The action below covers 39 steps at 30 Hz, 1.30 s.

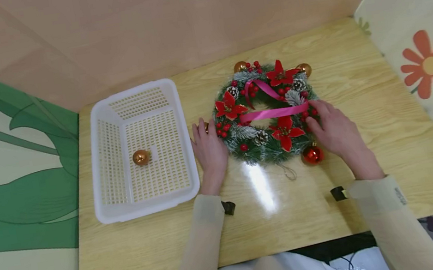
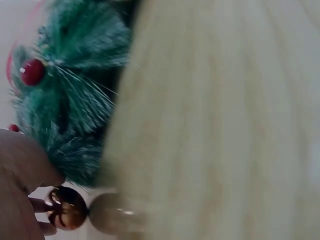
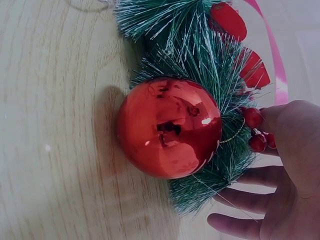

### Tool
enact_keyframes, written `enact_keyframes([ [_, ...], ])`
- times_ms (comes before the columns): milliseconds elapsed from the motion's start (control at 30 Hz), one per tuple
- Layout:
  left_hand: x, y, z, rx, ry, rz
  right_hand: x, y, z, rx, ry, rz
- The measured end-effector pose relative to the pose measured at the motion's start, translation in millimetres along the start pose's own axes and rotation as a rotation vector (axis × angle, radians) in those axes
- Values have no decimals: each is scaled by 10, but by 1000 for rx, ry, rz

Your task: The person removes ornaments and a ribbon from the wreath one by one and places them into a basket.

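A round green Christmas wreath (image 1: 249,145) lies on the table, with red poinsettias (image 1: 286,133), red berries, pinecones and a pink ribbon (image 1: 274,113). At its left edge, my left hand (image 1: 210,151) holds a copper-gold bauble (image 2: 67,207) by the fingers; most of this bauble is hidden in the head view. My right hand (image 1: 337,131) grips the wreath's right edge, thumb by the red berries (image 3: 253,118) and ribbon, fingers behind the greenery. Close to that hand, a shiny red bauble (image 1: 313,154) hangs from the wreath's lower right and rests on the table.
Left of the wreath stands a white plastic basket (image 1: 99,180) with one copper-gold bauble (image 1: 141,157) inside. Two more gold baubles (image 1: 304,69) sit at the wreath's far edge. A twine loop (image 1: 289,172) lies at its near edge. Beyond the wooden table (image 1: 289,227) rises a pinkish wall.
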State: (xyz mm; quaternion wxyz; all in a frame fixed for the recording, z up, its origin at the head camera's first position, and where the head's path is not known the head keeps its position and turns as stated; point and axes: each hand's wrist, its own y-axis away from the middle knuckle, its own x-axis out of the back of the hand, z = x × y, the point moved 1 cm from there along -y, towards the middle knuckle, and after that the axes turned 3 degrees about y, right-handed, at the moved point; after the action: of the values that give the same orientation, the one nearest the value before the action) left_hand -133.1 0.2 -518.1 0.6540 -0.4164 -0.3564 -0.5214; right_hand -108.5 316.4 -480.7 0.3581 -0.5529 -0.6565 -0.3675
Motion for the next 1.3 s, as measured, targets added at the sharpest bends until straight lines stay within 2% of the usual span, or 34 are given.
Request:
enact_keyframes([
  [133,-91,4,-86,27,26,41,-3,18,3,7,-10,-2],
  [333,-92,34,-181,-42,220,168,-6,30,-8,1,-17,-7],
  [467,-64,48,-200,-64,301,216,-16,31,-17,6,-16,2],
  [700,-81,71,-178,-96,330,283,-2,29,-19,7,-10,12],
  [933,-83,108,-166,-143,400,345,-10,29,-3,4,-10,14],
  [1167,-13,161,-108,-241,424,427,-11,20,14,5,-14,3],
  [1300,30,178,-61,-253,446,446,-8,22,18,3,-19,-8],
])
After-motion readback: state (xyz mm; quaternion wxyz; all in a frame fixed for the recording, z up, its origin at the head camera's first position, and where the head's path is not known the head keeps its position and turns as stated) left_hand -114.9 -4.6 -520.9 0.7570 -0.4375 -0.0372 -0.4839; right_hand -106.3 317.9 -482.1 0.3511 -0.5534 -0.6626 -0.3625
